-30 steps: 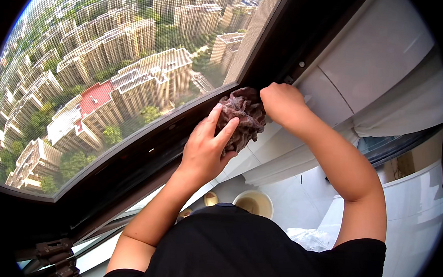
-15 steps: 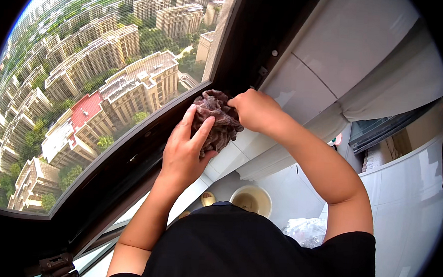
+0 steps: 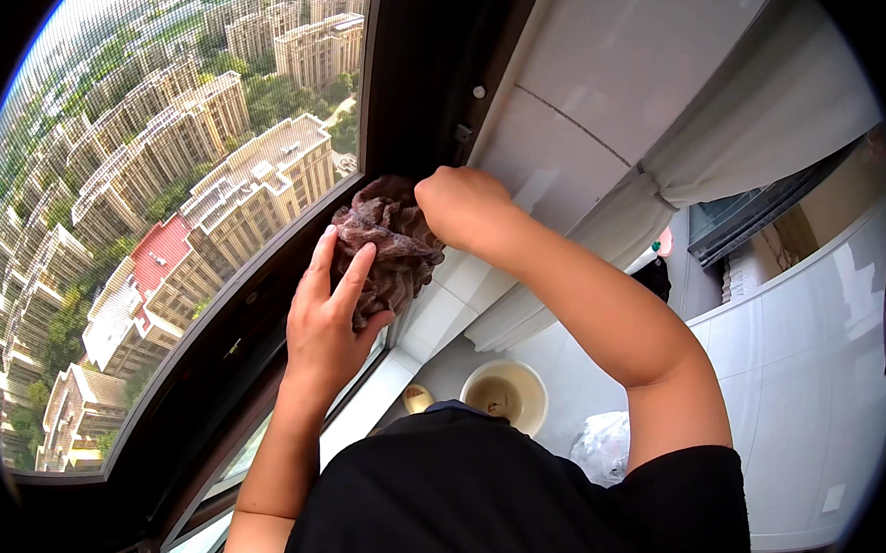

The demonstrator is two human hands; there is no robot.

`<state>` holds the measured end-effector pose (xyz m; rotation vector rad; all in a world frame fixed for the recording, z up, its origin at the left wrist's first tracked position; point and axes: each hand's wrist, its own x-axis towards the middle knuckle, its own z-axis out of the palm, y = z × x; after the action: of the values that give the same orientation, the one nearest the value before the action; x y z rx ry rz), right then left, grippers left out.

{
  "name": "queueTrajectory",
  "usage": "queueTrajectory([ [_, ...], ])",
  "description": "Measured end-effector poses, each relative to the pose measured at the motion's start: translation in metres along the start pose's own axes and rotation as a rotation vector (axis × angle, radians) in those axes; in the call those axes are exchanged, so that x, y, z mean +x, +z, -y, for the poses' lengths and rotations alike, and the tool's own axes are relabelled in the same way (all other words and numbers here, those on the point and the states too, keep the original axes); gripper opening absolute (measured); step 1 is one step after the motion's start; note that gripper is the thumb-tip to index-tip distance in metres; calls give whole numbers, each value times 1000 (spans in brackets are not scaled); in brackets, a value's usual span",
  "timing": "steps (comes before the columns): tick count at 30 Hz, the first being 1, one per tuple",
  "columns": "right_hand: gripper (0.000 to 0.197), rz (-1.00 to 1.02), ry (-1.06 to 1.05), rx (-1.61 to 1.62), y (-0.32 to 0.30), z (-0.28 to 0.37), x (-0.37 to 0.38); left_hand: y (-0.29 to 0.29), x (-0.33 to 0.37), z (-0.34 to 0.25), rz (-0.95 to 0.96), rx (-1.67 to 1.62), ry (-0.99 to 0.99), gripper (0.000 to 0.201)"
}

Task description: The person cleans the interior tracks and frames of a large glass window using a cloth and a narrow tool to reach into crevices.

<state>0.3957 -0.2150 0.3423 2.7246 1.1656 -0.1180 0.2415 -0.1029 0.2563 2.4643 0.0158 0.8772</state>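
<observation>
A bunched brown-grey cloth [image 3: 389, 259] lies against the corner of the dark window frame [image 3: 221, 350]. My left hand [image 3: 333, 306] holds its near left side, two fingers stretched up over the folds and the thumb at the lower edge. At the cloth's upper right, my right hand [image 3: 467, 210] is closed, knuckles up, with the fingertips tucked out of sight against the fabric. The right forearm comes in bent from the right.
Left of the frame is a meshed window [image 3: 186, 213] with tall buildings far below. White tiled wall [image 3: 593, 94] and a tied pale curtain [image 3: 658, 188] stand to the right. On the floor are a cream bucket [image 3: 532, 396] and a clear plastic bag [image 3: 602, 447].
The view has shifted, so the window, cloth and hands appear farther left. Both hands stay on the cloth; the right hand's fingers are now more hidden.
</observation>
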Motion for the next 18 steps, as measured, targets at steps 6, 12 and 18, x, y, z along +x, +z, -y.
queueTrajectory([
  [6, 17, 34, 7, -13, -18, 11, -6, -1, -3, 4, 8, 10, 7, 76],
  [12, 19, 2, -42, -154, -14, 12, 5, -1, -4, 3, 17, -30, 9, 74],
  [18, 18, -8, -47, 15, 8, -8, 9, 1, -3, 4, -8, -14, 18, 74],
])
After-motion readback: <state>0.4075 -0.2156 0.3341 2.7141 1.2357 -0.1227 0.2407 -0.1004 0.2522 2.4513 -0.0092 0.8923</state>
